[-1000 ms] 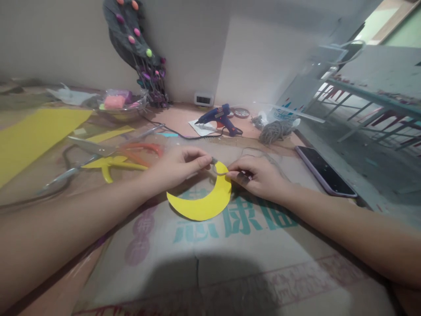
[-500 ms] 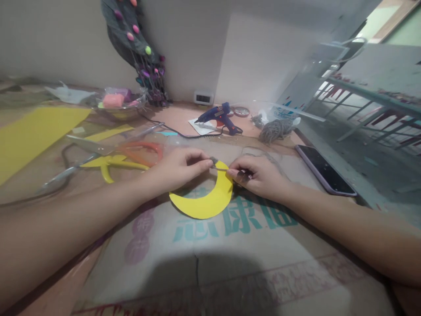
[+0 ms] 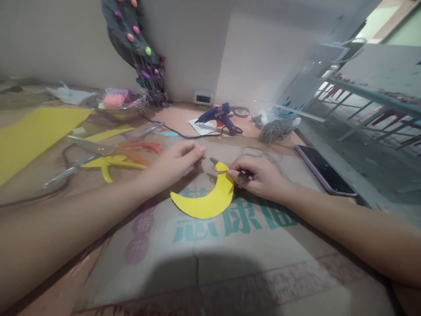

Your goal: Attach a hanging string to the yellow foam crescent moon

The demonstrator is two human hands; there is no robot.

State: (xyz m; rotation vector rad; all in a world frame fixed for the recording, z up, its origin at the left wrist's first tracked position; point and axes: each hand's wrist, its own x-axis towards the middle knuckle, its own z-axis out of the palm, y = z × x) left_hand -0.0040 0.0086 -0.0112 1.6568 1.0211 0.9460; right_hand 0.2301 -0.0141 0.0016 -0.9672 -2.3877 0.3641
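Note:
A yellow crescent moon cutout [image 3: 210,204] lies on the cardboard before me. Its upper tip is wrapped in grey yarn [image 3: 213,161]. My right hand [image 3: 256,175] pinches the loose yarn strand at the crescent's upper right edge, thumb and forefinger touching the paper there. Dark shiny spots show among its curled fingers; I cannot make out what they are. Left of the wrapped tip, my left hand [image 3: 179,162] is apart from the crescent, its fingers curled together with nothing visible in them.
Orange-handled scissors [image 3: 141,151] and yellow-handled scissors [image 3: 123,164] lie at left, near yellow paper [image 3: 36,136]. Behind are a blue glue gun [image 3: 215,115] with its cord and a grey yarn ball [image 3: 276,130]. A phone [image 3: 324,169] lies at right. Printed cardboard [image 3: 230,263] covers the front.
My left hand has let go of the wrapped tip and drawn back slightly left and up. The crescent has shifted very little; my right hand stays in place.

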